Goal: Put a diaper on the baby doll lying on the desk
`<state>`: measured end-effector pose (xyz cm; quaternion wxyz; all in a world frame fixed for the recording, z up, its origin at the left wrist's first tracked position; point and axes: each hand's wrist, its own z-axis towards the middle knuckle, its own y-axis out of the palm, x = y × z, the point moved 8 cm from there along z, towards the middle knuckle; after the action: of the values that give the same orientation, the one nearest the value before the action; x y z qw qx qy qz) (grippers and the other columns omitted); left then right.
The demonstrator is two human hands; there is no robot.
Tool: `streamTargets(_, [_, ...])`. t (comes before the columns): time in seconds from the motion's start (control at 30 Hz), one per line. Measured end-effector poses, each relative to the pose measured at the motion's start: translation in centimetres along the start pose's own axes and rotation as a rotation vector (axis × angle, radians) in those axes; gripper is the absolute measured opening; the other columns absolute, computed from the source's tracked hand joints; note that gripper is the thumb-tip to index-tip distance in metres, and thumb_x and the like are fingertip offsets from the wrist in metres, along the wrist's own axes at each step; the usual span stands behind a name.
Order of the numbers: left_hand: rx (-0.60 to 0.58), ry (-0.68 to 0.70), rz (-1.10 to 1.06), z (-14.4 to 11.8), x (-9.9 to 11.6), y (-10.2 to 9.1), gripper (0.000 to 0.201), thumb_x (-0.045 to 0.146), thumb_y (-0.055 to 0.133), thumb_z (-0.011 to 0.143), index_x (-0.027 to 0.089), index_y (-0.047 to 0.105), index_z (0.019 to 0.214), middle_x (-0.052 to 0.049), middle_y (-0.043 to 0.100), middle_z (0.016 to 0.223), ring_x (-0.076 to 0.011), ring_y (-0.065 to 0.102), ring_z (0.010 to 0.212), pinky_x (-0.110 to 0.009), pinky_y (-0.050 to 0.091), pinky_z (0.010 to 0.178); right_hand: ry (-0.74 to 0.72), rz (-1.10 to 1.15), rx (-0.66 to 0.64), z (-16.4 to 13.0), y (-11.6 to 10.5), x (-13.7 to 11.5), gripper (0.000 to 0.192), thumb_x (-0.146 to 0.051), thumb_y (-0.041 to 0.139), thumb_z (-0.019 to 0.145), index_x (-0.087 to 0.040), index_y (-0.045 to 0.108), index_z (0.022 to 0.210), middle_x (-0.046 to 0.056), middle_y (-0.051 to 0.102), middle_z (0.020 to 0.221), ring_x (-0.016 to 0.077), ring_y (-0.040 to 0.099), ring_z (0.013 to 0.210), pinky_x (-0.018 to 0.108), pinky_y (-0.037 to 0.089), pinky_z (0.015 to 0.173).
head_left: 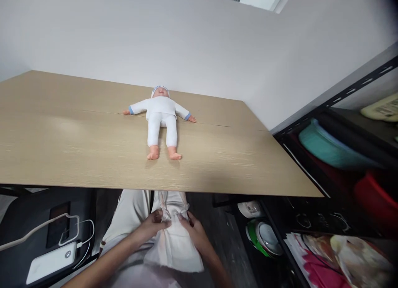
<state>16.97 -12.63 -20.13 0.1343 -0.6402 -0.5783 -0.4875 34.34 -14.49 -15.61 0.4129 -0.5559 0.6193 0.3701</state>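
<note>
A white diaper (178, 242) with gathered, ruffled edges lies across my lap, below the table's front edge. My left hand (156, 223) pinches its left side, thumb on top. On the opposite side my right hand (193, 230) grips the other edge, with the thumb pressed on the white material. The far end of the diaper is partly hidden under the tabletop. A baby doll (161, 118) in white clothes with blue cuffs and a printed cap lies on its back on the table, arms spread, feet towards me. Neither hand touches the doll.
The wooden table (77, 155) meets a white wall behind. At lower left a white power bank (51, 263) with cables rests on a black seat (18, 217). To the right, a black shelf holds a teal basin (332, 147), a red container (376, 201) and several packages.
</note>
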Motion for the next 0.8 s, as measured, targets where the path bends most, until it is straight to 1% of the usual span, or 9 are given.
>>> streamTargets(0.13, [0.001,0.048,-0.017,-8.9,2.4,1.8,0.075,0.065,0.102,0.072,0.039,0.070,0.135,-0.010,0.082,0.121,-0.0333,0.079,0.109,-0.053,0.061,0.109,-0.064,-0.012,-0.012,-6.5,-0.1,-4.7,0.063,-0.076,0.088,0.082,-0.030,0.083,0.124,0.011,0.086,0.116,0.0393,0.082,0.110,0.053,0.070,0.096])
streamTargets(0.2, [0.074,0.070,0.030,-12.3,3.6,1.9,0.097,0.062,0.101,0.076,0.043,0.055,0.159,-0.012,0.078,0.138,-0.0330,0.078,0.116,-0.052,0.061,0.112,-0.130,-0.068,0.017,-9.0,-0.2,-6.5,0.053,-0.069,0.089,0.086,-0.036,0.080,0.127,0.007,0.085,0.122,0.0368,0.082,0.110,0.048,0.071,0.095])
streamTargets(0.27, [0.180,0.089,0.080,-14.0,4.8,1.5,0.112,0.064,0.100,0.075,0.040,0.043,0.168,-0.014,0.075,0.144,-0.0337,0.076,0.125,-0.050,0.060,0.116,-0.199,-0.129,0.012,-9.9,0.3,-8.0,0.045,-0.063,0.090,0.088,-0.039,0.077,0.124,0.004,0.085,0.115,0.0332,0.082,0.101,0.042,0.071,0.086])
streamTargets(0.37, [0.263,0.197,0.122,-13.5,7.7,0.8,0.097,0.069,0.095,0.078,0.036,0.051,0.158,-0.013,0.074,0.145,-0.0338,0.072,0.133,-0.047,0.059,0.117,-0.290,-0.161,-0.035,-8.4,2.1,-9.9,0.037,-0.056,0.086,0.094,-0.033,0.072,0.119,0.003,0.084,0.106,0.0280,0.080,0.093,0.036,0.068,0.081])
streamTargets(0.47, [0.245,0.315,0.153,-11.4,10.8,0.5,0.067,0.070,0.091,0.083,0.035,0.062,0.132,-0.008,0.079,0.129,-0.0304,0.076,0.121,-0.043,0.061,0.109,-0.363,-0.103,-0.069,-5.4,4.1,-11.1,0.043,-0.054,0.081,0.100,-0.029,0.068,0.132,0.008,0.084,0.122,0.0279,0.081,0.107,0.036,0.067,0.092])
streamTargets(0.53, [0.253,0.353,0.154,-10.1,12.0,-0.1,0.064,0.072,0.091,0.081,0.035,0.062,0.125,-0.004,0.080,0.113,-0.0292,0.077,0.113,-0.043,0.062,0.107,-0.380,-0.067,-0.090,-3.4,5.2,-11.0,0.052,-0.056,0.080,0.101,-0.028,0.064,0.142,0.010,0.083,0.131,0.0291,0.081,0.116,0.038,0.067,0.099])
streamTargets(0.6, [0.276,0.349,0.120,-9.1,12.2,-0.9,0.073,0.074,0.094,0.076,0.034,0.061,0.126,-0.004,0.081,0.109,-0.0309,0.078,0.112,-0.044,0.062,0.106,-0.372,-0.064,-0.092,-1.6,5.7,-10.2,0.062,-0.059,0.080,0.101,-0.028,0.060,0.151,0.011,0.082,0.135,0.0299,0.081,0.121,0.041,0.066,0.103])
streamTargets(0.67, [0.297,0.314,0.069,-8.4,11.5,-1.6,0.082,0.076,0.096,0.071,0.032,0.059,0.129,-0.007,0.081,0.118,-0.0330,0.079,0.116,-0.045,0.061,0.105,-0.354,-0.096,-0.073,-0.5,5.6,-9.1,0.073,-0.061,0.078,0.100,-0.026,0.054,0.159,0.012,0.082,0.135,0.0298,0.081,0.119,0.042,0.066,0.103])
streamTargets(0.8, [0.302,0.276,0.011,-8.1,9.9,-2.3,0.087,0.073,0.097,0.073,0.030,0.056,0.137,-0.009,0.078,0.130,-0.0324,0.077,0.123,-0.042,0.061,0.104,-0.370,-0.298,0.041,-0.3,4.0,-7.6,0.079,-0.062,0.072,0.104,-0.019,0.049,0.166,0.011,0.081,0.114,0.0248,0.076,0.090,0.039,0.064,0.083])
